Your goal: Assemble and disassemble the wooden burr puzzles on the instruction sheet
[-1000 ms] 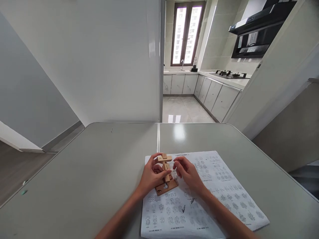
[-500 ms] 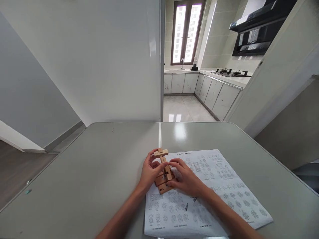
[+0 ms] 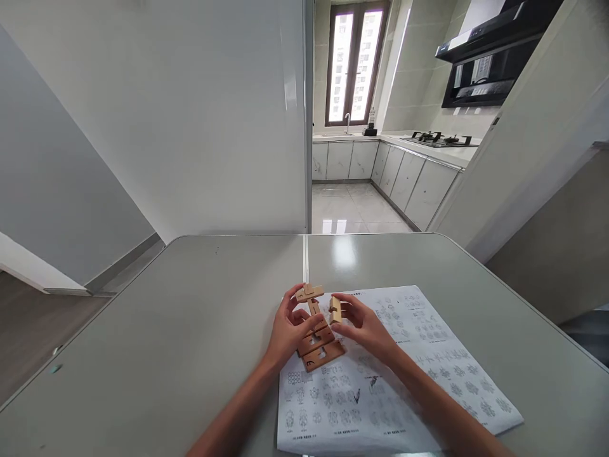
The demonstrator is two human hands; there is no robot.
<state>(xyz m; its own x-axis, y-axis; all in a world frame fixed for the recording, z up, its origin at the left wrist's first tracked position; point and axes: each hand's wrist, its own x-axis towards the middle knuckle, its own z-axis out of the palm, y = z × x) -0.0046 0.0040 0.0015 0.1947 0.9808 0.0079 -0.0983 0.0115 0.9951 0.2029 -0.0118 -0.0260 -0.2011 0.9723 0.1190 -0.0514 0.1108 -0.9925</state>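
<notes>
My left hand (image 3: 289,331) is closed around a partly joined set of notched wooden puzzle pieces (image 3: 309,293), whose upper bar points away from me. In my right hand (image 3: 360,322), a single notched wooden block (image 3: 335,310) is pinched upright between thumb and fingers, apart from the joined pieces. Flat wooden pieces with cutouts (image 3: 323,355) lie below my left hand on the paper; the nearest has a black mark at its left end. Under both hands spreads a printed instruction sheet (image 3: 347,406) with many small diagrams.
The grey-green table (image 3: 190,330) has a seam running through its middle. Beyond its far edge are a white panel (image 3: 228,127) and a doorway to a kitchen with a gas stove (image 3: 440,138).
My right hand has lifted the notched block off the joined wooden pieces and moved it to the right. My left hand stays almost in place, holding its pieces.
</notes>
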